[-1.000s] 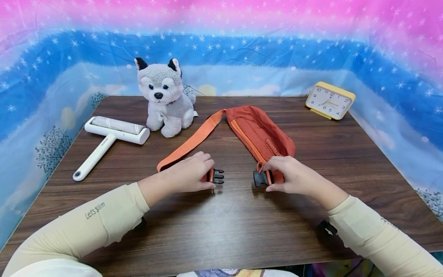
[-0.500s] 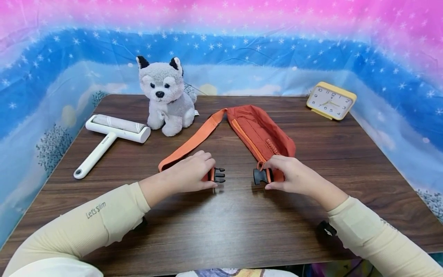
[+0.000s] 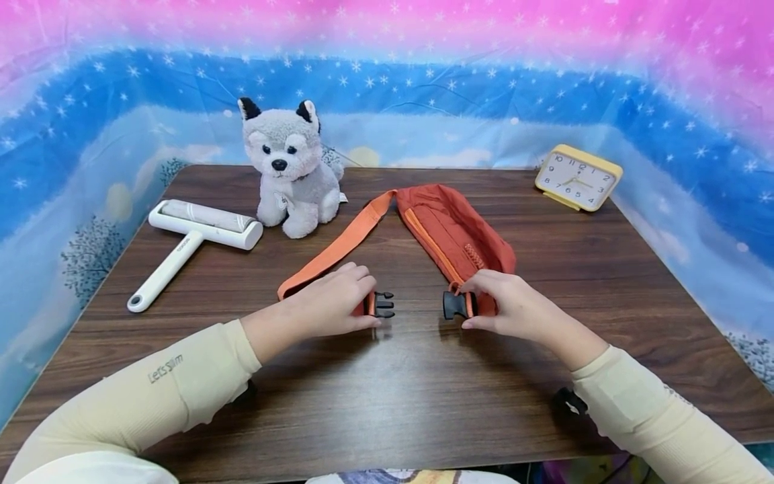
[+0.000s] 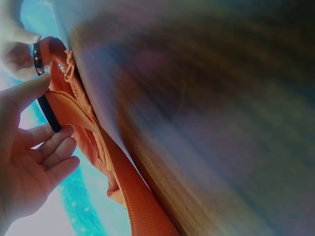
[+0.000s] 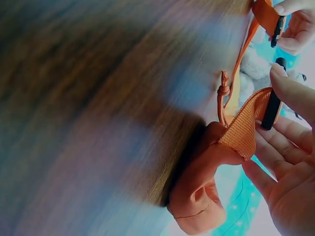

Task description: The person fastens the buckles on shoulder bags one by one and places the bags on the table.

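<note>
An orange waist bag (image 3: pixel 455 227) lies on the dark wooden table (image 3: pixel 387 403), its orange strap (image 3: pixel 338 247) running off to the left. My left hand (image 3: pixel 370 302) pinches the strap end with the black pronged buckle half (image 3: pixel 383 304) between thumb and fingers. My right hand (image 3: pixel 465 306) pinches the black socket buckle half (image 3: pixel 455 304) at the bag's near end. The two halves face each other across a gap of about a hand's width. In the left wrist view the pronged buckle half (image 4: pixel 49 112) sits under my thumb. In the right wrist view the socket buckle half (image 5: pixel 272 110) lies against my fingers (image 5: pixel 275 147).
A grey plush husky (image 3: pixel 291 168) sits at the back of the table. A white lint roller (image 3: pixel 193 232) lies to its left. A yellow alarm clock (image 3: pixel 577 177) stands at the back right. A blue and pink starry cloth (image 3: pixel 423 87) surrounds the table.
My right hand has raised its buckle half a little. My left hand has barely moved, and the gap between the halves is about the same.
</note>
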`<state>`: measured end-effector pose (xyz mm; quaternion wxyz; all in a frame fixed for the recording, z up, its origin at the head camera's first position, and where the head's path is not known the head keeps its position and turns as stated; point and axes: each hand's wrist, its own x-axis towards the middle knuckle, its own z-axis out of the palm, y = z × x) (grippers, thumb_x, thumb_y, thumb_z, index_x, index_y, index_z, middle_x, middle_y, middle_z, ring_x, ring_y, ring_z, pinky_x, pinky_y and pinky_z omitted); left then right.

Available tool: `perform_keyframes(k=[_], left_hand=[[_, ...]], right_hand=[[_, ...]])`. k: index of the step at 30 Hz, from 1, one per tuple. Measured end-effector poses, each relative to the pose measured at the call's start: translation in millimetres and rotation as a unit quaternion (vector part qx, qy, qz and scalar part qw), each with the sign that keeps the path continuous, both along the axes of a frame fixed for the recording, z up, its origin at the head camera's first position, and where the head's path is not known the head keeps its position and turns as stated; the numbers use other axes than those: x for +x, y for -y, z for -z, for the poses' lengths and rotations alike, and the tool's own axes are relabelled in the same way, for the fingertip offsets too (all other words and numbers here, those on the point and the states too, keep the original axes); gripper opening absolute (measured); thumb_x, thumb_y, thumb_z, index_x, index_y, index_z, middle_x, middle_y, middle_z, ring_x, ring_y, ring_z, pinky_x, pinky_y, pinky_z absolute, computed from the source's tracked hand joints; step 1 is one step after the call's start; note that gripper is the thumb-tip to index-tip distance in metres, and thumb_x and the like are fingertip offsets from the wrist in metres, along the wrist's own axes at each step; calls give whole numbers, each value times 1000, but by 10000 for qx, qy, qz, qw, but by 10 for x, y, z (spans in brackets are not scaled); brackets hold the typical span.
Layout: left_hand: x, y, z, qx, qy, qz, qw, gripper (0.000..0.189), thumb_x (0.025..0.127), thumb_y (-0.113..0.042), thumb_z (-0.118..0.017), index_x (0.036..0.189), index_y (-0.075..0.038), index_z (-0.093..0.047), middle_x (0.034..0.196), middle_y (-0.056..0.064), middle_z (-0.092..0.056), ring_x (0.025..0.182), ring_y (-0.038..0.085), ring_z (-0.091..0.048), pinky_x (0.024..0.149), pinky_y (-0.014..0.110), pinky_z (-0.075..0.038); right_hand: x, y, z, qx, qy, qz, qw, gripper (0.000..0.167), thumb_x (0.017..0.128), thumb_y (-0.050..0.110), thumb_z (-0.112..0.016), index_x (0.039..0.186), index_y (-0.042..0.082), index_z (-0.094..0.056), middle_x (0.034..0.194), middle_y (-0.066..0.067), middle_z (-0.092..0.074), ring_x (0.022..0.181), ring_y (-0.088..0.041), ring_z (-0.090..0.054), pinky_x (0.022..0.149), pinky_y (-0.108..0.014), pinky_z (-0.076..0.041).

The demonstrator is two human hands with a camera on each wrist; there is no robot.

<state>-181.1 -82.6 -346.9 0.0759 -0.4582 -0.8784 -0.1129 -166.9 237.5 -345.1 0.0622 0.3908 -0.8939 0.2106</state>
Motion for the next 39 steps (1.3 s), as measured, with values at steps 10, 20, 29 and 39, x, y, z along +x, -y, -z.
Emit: perform_keyframes(k=[10, 20, 29, 39], left_hand=[[-19, -16, 8, 155, -109, 104, 9998, 33, 80, -37, -73, 84, -9, -56, 79, -2, -45, 73, 17, -41, 65, 30, -35], [-33, -56, 6, 131, -54, 56, 9999, 33, 81, -38, -73, 83, -10, -56, 79, -3, -45, 75, 17, -42, 66, 30, -35], [-39, -79, 3, 349, -185, 277, 9988, 32, 80, -36, -73, 83, -9, -56, 78, -2, -47, 75, 18, -44, 71, 32, -37], [-28, -117, -11, 425, -222, 242, 9986, 34, 81, -36, -73, 86, -6, -58, 79, 0, -47, 75, 19, -43, 67, 31, -37]], right_hand=[[-1, 17, 17, -35, -8, 121, 9999, 44, 70, 29, -83, 104, 9, -63, 95, 2, -60, 84, -11, -55, 73, -33, -48], [0, 28, 39, -168, -277, 131, 9994, 44, 68, 29, -85, 101, 9, -64, 91, 1, -60, 82, -11, -56, 71, -33, -48], [1, 26, 58, -260, -250, 163, 9992, 45, 68, 30, -84, 102, 10, -63, 92, 1, -61, 83, -10, -56, 72, -32, -48], [-1, 32, 61, -281, -335, 117, 9990, 44, 69, 31, -84, 102, 11, -63, 92, 4, -59, 83, -10, -56, 71, -32, -48]])
